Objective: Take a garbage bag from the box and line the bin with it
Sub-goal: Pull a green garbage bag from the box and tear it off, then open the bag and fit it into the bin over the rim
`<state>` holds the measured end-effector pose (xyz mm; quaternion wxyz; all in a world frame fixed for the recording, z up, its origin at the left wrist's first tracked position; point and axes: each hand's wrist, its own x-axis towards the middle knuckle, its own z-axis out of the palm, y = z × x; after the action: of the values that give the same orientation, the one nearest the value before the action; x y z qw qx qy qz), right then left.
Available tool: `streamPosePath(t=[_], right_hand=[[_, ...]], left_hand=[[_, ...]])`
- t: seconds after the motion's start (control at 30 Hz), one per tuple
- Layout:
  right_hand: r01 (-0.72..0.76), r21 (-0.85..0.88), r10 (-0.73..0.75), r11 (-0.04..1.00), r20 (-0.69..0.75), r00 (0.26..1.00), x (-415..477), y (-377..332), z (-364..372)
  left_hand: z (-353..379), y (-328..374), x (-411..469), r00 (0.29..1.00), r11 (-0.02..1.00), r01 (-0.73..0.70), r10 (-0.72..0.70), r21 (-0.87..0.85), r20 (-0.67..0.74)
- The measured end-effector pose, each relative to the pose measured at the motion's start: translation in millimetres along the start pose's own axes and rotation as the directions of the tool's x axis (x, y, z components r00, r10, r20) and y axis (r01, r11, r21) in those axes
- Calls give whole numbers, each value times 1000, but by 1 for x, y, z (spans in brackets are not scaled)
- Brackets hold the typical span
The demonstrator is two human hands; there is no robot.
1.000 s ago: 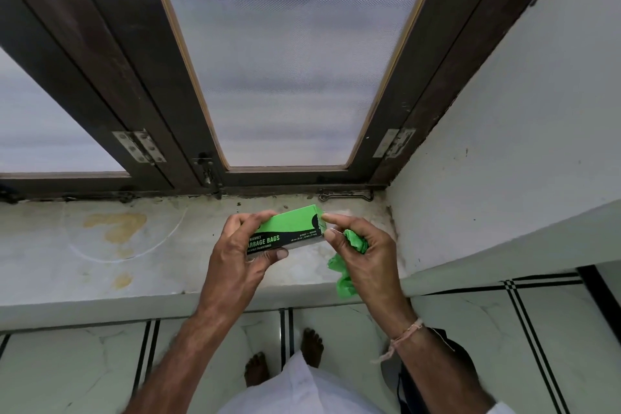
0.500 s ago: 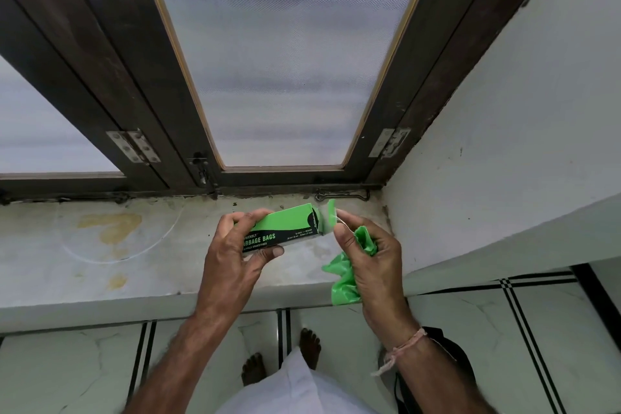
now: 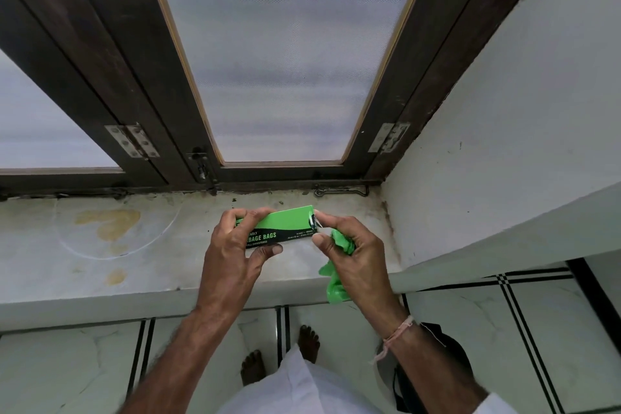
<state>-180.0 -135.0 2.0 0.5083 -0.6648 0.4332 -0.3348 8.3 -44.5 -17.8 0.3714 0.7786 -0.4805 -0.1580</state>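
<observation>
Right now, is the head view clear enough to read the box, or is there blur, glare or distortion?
Head view: light is soft and even through the frosted window, no glare. The box is sharp, "BAGS" legible, though the left hand covers part of the print. Wide-angle bending curves the window frame and ledge toward the edges.

Soft, dim daylight through frosted window point(image 3: 282, 54), upper centre; faint shadows; no glare; sharp focus; wide-angle bending at frame edges.
</observation>
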Motion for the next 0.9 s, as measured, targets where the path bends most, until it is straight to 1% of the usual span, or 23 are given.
streamPosePath(t=[0.07, 0.17, 0.23, 0.3, 0.33, 0.37, 0.4, 0.43, 0.47, 0.5, 0.53, 0.57, 0.63, 0.7, 0.73, 0.8, 0.83, 0.87, 0.9], right_hand=[[-105, 30, 105, 994, -10, 994, 3, 2, -3], [-253, 110, 265, 961, -110, 958, 4, 5, -8], [-364, 189, 384, 912, -83, 920, 2, 4, -11], [-429, 231, 446, 873, -28, 894, -3, 5, -15], [-440, 247, 458, 863, -16, 889, -5, 4, -17], [-444, 268, 466, 855, -18, 885, -8, 2, -18], [-443, 296, 469, 846, -20, 883, -11, -1, -19], [-441, 322, 468, 837, -6, 884, -13, -5, -19], [-441, 346, 460, 828, 32, 888, -17, -10, -19], [-441, 372, 445, 817, 81, 892, -22, -16, -18], [-446, 391, 430, 805, 132, 893, -27, -22, -18], [-446, 398, 416, 802, 165, 894, -33, -27, -18], [-441, 414, 408, 796, 172, 897, -46, -33, -18], [-420, 436, 401, 796, 140, 905, -60, -30, -22], [-409, 429, 410, 806, 95, 907, -67, -26, -25], [-400, 370, 432, 838, -4, 902, -83, -14, -35], [-397, 329, 430, 857, -31, 902, -94, -10, -42], [-406, 285, 432, 868, -30, 902, -104, -7, -48], [-432, 263, 447, 863, 3, 894, -116, -6, -55]], left_hand=[[5, -10, 5, 1000, 998, 12, -13, 67, 17], [19, -20, 14, 997, 976, 21, -38, 217, 73], [23, -23, 19, 993, 958, 24, -56, 286, 104], [22, -21, 21, 996, 922, 7, -42, 387, 83], [20, -16, 19, 999, 908, -22, 4, 419, 45], [17, -5, 14, 999, 913, -50, 52, 404, 5], [14, 11, 6, 997, 950, -74, 80, 302, -5], [11, 31, -4, 997, 990, -62, 56, 125, 54], [11, 49, -14, 986, 998, -7, 19, -69, 168], [11, 65, -24, 953, 972, 76, -5, -222, 303], [14, 76, -32, 920, 942, 140, -9, -306, 392], [16, 83, -40, 908, 928, 163, -8, -335, 418], [21, 83, -51, 925, 916, 170, -22, -363, 379], [24, 78, -60, 940, 895, 189, -45, -405, 339], [26, 73, -63, 937, 874, 220, -65, -434, 343], [28, 66, -72, 917, 801, 325, -138, -503, 374], [29, 65, -79, 909, 769, 369, -181, -522, 376], [32, 65, -86, 904, 739, 403, -229, -541, 360], [34, 70, -96, 901, 722, 424, -274, -547, 337]])
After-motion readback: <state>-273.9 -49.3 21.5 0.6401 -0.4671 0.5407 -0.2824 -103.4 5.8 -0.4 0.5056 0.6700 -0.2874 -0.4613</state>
